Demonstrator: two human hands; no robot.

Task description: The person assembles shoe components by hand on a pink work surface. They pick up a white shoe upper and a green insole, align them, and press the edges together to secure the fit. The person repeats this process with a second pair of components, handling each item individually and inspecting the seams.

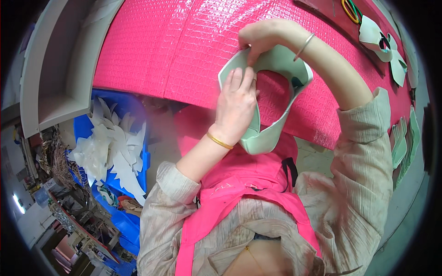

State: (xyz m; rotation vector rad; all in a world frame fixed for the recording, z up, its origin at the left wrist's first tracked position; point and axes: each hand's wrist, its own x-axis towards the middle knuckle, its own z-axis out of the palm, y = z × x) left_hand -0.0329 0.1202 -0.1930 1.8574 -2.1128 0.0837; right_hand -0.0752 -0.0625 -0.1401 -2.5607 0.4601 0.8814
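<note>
The left hand (236, 103) was at the left wall, the right hand (261, 37) at the far rim, of a curved pale-green shell (263, 143) at the edge of the glossy pink table (193, 41). Left of both, jagged whitish sheet scraps (110, 142) lay in a blue plastic bin (145, 161).

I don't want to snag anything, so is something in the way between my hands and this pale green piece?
Nothing visible: your left hand touches the pale green piece directly at its left side, your right hand at its far rim.
</note>
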